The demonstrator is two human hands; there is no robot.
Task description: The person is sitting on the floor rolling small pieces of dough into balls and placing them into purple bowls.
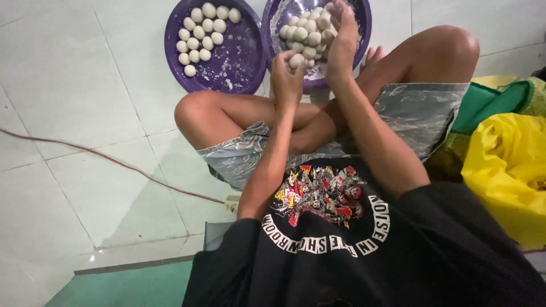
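Note:
I sit cross-legged on a pale tiled floor, looking down past my black shirt and grey patterned shorts. My left hand (286,79) cups a small white dough ball (296,60) in its fingers. My right hand (342,42) stands edge-on beside it, fingers straight and apart, reaching over the right purple bowl (364,20). That bowl holds a heap of white balls (307,31) and floury smears. The left purple bowl (242,62) holds several white balls (202,34) laid in rows on its far side.
A thin brown cable (108,159) runs across the tiles to a small white plug block (232,203) by my left knee. A yellow plastic bag (509,170) and green cloth (489,102) lie at my right. A teal mat edge (131,287) shows at the bottom left.

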